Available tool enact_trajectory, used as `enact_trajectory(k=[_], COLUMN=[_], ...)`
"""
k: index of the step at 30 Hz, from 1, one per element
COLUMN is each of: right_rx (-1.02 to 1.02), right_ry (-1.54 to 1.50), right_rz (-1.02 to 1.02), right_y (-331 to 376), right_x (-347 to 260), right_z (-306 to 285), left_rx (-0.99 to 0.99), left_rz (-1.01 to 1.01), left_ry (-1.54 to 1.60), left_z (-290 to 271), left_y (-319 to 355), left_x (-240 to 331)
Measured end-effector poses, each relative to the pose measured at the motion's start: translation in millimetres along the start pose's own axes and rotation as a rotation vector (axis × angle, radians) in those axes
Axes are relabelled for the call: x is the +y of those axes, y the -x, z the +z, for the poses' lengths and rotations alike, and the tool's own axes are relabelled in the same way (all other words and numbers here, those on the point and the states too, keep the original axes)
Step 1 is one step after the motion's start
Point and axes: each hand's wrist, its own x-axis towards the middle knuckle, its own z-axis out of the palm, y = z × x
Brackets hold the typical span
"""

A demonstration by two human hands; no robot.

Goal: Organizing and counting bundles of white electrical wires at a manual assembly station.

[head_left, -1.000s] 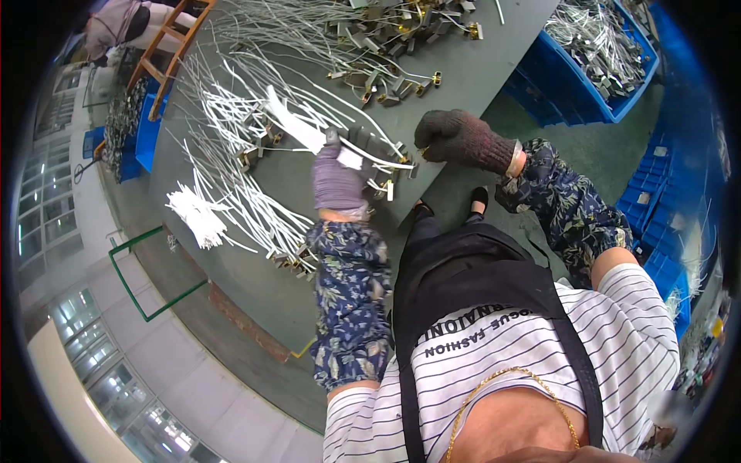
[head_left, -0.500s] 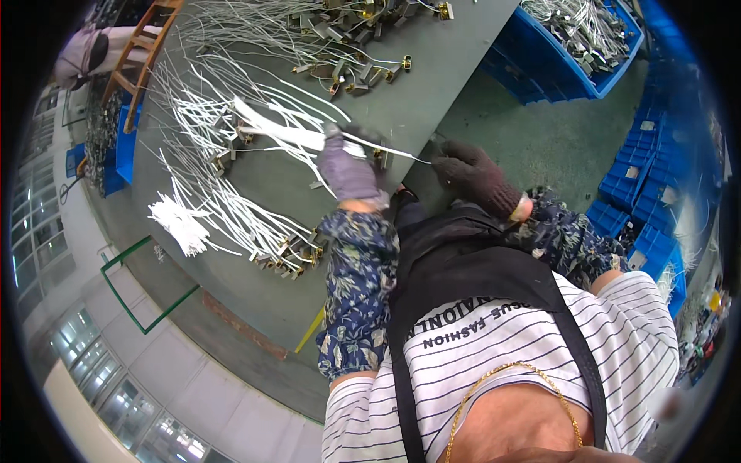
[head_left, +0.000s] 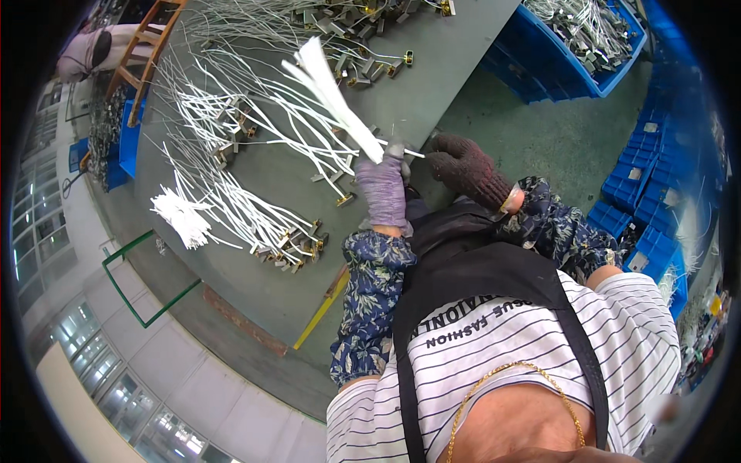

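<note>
My left hand (head_left: 383, 187), in a purple knitted glove, is closed around a bundle of thin white sleeves (head_left: 333, 96) that slants up over the table. One single white sleeve (head_left: 411, 153) sticks out past its fingers to the right. Close to that sleeve's tip is my right hand (head_left: 468, 170), in a dark maroon glove with curled fingers; what it pinches is too small to make out. Left of the bundle lie wires in white sleeves (head_left: 297, 131) with small metal and brass-coloured end pieces. One such end piece (head_left: 345, 200) rests beside my left wrist.
The grey table (head_left: 255, 174) carries more sleeved wires (head_left: 239, 212) and a pile of loose white sleeves (head_left: 182, 219) at the left. Metal-ended wires (head_left: 347, 23) crowd its far side. A blue crate (head_left: 532, 73) of parts stands right, with stacked blue crates (head_left: 629, 181) beyond.
The bundle in my left hand has swung more upright, and that hand has come right and slightly nearer to me. My right hand has barely shifted.
</note>
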Motion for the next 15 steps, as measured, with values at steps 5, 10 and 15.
enact_trajectory(k=[5,10,15], right_rx=[-0.075,0.105,0.251], right_ry=[-0.167,0.421,0.343], right_rz=[0.115,-0.794,-1.002], right_y=[14,-3,-42], right_x=[7,35,26], right_z=[3,0,22], left_rx=[-0.009,0.04,0.096], left_rz=[0.027,-0.039,0.022], left_ry=[0.052,0.152,0.09], left_z=[3,-3,-7], left_y=[-6,5,3], left_x=[-30,-12,9])
